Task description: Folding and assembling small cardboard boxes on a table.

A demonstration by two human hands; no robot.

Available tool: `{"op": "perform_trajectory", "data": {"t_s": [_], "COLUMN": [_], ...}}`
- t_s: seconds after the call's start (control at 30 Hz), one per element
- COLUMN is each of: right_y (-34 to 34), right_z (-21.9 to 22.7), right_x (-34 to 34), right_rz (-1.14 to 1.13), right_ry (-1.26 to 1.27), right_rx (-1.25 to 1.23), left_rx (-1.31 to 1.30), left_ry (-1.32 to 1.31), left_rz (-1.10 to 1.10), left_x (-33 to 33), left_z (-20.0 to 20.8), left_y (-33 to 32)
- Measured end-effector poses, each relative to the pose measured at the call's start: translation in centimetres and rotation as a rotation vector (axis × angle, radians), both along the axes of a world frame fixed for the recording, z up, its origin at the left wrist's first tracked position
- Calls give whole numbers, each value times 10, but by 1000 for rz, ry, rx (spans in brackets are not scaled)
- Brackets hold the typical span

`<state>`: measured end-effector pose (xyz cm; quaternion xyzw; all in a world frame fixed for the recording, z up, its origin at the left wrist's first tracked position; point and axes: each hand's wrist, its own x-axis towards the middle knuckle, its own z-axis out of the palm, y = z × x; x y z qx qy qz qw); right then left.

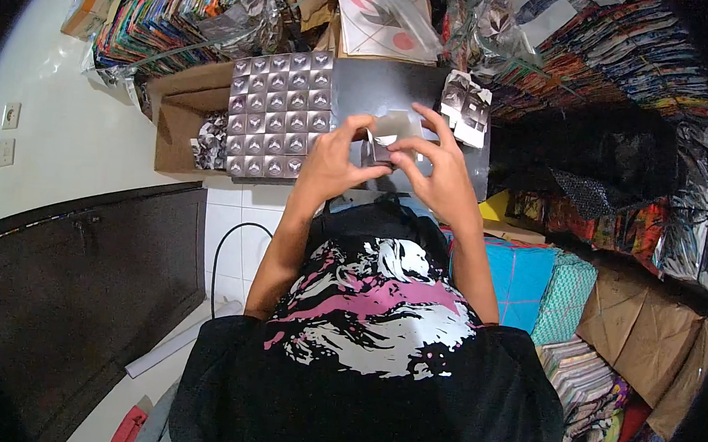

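Two bare hands meet above the dark table (360,78), with one small open-topped carton (403,124) between them, over the table's middle toward its near edge. From where I stand, the left hand (329,160) has thumb and forefinger curled about the carton's left side; the right hand (441,178) pinches its near side with the thumb and one finger, another finger reaching up along the right. On the table's left part sits a block of small patterned boxes (275,121) in tight rows, and on its right part lie some loose printed cartons (464,114). Just left of the table, a brown cardboard box (175,139) holds more printed pieces. Beyond the table's far edge are a pale sheet with red shapes (375,29) and stacks of colourful packets (166,27). Right of the table lies black plastic (585,147), with a blue bundle (514,273) nearer me.
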<state>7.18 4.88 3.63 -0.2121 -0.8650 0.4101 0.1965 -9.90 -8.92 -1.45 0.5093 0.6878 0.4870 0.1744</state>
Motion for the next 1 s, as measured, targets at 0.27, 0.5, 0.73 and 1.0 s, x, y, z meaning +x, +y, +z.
{"op": "perform_trajectory", "data": {"t_s": [0.27, 0.5, 0.73, 1.0], "right_y": [44, 74, 90, 99], "right_z": [-18, -32, -43, -54], "right_x": [19, 33, 40, 39], "right_rz": [30, 32, -8, 52], "right_ry": [13, 7, 88, 80], "right_rx": [191, 258, 243, 316], "left_rx": [39, -45, -107, -243], "left_ry": [-13, 487, 561, 572], "left_rz": [1, 152, 193, 154], "left_x": [20, 61, 74, 73], "left_z": [2, 16, 10, -1], "left_y": [48, 66, 75, 78]}}
